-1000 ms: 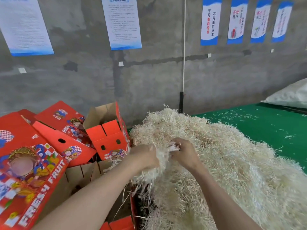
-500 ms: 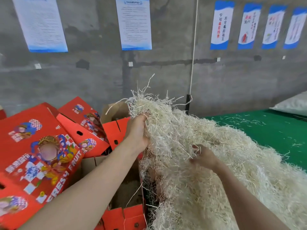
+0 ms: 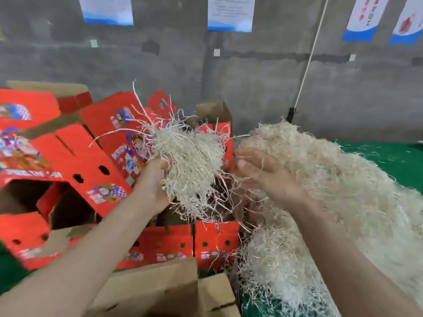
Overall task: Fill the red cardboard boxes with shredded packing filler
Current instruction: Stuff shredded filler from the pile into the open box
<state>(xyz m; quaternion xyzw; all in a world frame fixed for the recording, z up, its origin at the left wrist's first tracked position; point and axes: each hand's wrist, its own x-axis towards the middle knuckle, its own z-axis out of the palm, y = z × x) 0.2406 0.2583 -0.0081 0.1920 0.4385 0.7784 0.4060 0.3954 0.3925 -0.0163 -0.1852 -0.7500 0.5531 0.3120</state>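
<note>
My left hand grips a loose clump of pale shredded filler and holds it in the air above an open red cardboard box just in front of me. My right hand is beside the clump, fingers spread and palm turned toward it, blurred by motion, holding nothing. A big heap of the same filler lies on the green table behind and under my right arm. The inside of the open box is mostly hidden by the clump.
Several red fruit boxes lie tumbled in a pile at the left, some open, one with a dark opening. Brown cardboard flaps stick up at the near edge. A grey concrete wall with posters stands close behind.
My left hand has pulled a clump free of the heap and carried it left, over the open box. My right hand has let go of the heap and risen beside the clump.
</note>
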